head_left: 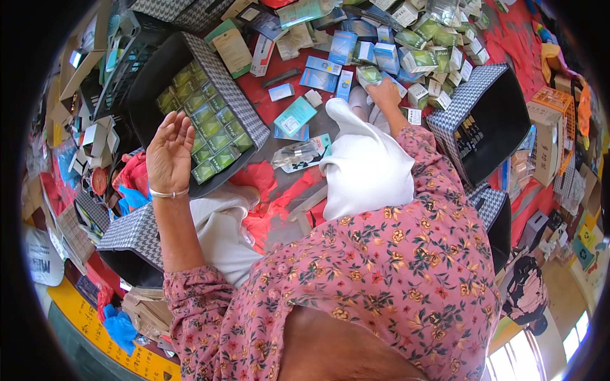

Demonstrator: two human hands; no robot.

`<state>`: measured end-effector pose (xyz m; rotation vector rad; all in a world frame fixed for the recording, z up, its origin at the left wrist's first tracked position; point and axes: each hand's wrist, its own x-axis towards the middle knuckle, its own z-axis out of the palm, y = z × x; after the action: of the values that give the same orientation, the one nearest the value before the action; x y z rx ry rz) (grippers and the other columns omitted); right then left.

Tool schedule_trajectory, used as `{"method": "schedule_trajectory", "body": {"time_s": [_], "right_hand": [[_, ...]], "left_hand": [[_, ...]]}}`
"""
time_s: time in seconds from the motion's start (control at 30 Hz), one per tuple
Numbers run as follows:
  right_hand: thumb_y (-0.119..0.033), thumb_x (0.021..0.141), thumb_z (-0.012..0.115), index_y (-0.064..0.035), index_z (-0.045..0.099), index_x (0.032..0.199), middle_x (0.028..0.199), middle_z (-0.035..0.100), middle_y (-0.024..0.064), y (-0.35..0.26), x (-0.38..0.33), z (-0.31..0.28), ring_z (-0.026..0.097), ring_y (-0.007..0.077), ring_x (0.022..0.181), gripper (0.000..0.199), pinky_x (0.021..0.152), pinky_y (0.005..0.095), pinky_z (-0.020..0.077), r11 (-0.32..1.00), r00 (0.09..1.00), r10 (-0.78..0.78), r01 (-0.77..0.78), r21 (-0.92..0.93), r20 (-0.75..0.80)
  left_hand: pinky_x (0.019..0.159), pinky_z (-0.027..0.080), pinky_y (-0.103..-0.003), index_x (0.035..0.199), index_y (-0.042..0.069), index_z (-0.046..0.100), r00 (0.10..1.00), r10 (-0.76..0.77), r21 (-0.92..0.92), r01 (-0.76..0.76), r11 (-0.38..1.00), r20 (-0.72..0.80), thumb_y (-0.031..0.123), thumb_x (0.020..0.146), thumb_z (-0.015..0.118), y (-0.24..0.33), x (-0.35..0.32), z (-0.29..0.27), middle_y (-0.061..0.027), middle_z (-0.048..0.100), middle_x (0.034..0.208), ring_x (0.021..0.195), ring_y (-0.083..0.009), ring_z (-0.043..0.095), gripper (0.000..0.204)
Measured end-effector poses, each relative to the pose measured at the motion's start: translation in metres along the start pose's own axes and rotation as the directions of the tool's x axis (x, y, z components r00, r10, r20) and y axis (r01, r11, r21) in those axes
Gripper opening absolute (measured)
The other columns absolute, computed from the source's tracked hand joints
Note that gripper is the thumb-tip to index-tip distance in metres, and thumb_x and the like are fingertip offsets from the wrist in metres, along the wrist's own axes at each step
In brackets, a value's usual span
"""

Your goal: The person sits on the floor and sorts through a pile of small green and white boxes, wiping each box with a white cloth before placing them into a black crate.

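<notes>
Your left hand [168, 152] hangs open, fingers spread, over one checked bin [244, 111] packed with green boxes [206, 124], too many to count. Your right hand [384, 94] closes on one green-white box [368, 74] among the heap on the red floor covering [270, 89]. Three more checked bins stand around.

Rows of small green-and-silver cardboard packets [206, 120] fill the black houndstooth-sided fabric bin [244, 105] at upper left, packed tight on edge, just beside the open left hand [169, 152]. On the red floor covering beyond it lie flat blue-and-white cartons [321, 73], a teal rectangular box [294, 116] and a clear plastic blister pack [298, 154], while a heap of small white-and-green cartons [432, 44] spreads across the top right, where the right hand [383, 92] rests on one green-faced carton [368, 75]. A second houndstooth bin [467, 95] at right holds dark packets with yellow marks [469, 136], and brown and white cardboard boxes [546, 136] stand stacked at the far right edge.
</notes>
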<state>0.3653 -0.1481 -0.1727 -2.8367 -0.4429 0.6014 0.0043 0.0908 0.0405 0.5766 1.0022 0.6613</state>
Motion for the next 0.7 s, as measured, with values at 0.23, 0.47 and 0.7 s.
{"method": "schedule_trajectory", "body": {"time_s": [0.23, 0.47, 0.7], "right_hand": [[-0.031, 0.061, 0.066, 0.0013, 0.053, 0.1, 0.089, 0.06, 0.0211, -0.016, -0.03, -0.085, 0.058, 0.0338, 0.082, 0.052, 0.072, 0.0371, 0.0453, 0.815, 0.845, -0.516, 0.535, 0.222, -0.142], [-0.015, 0.062, 0.063, -0.0003, 0.05, 0.105, 0.089, 0.059, 0.0117, -0.177, -0.117, -0.167, 0.057, 0.0195, 0.082, 0.047, 0.076, 0.0288, 0.0429, 0.367, 0.471, -0.871, 0.814, 0.45, -0.142], [-0.011, 0.066, 0.061, 0.0013, 0.047, 0.107, 0.09, 0.058, 0.0084, -0.252, -0.188, -0.137, 0.054, 0.0125, 0.082, 0.045, 0.073, 0.0258, 0.0436, 0.175, 0.255, -0.967, 0.709, 0.683, -0.017]], "left_hand": [[0.078, 0.046, -0.029, 0.101, -0.001, 0.054, 0.998, 0.004, -0.03, -0.003, 1.0, 0.058, 0.004, 0.078, 0.052, -0.008, -0.001, 0.013, -0.0108, 0.056, 0.098, 0.087, -0.0189, 0.056, 0.023], [0.088, 0.038, -0.033, 0.133, 0.015, 0.028, 0.94, 0.083, 0.04, -0.102, 0.994, 0.331, 0.041, 0.085, 0.05, -0.02, -0.024, 0.027, -0.0113, 0.046, 0.12, 0.108, -0.0197, 0.045, 0.058], [0.093, 0.03, -0.05, 0.133, 0.02, 0.028, 0.811, 0.151, -0.315, 0.043, 0.948, 0.566, 0.06, 0.08, 0.042, -0.022, -0.021, 0.021, -0.0109, 0.041, 0.127, 0.116, -0.0268, 0.038, 0.068]]}}
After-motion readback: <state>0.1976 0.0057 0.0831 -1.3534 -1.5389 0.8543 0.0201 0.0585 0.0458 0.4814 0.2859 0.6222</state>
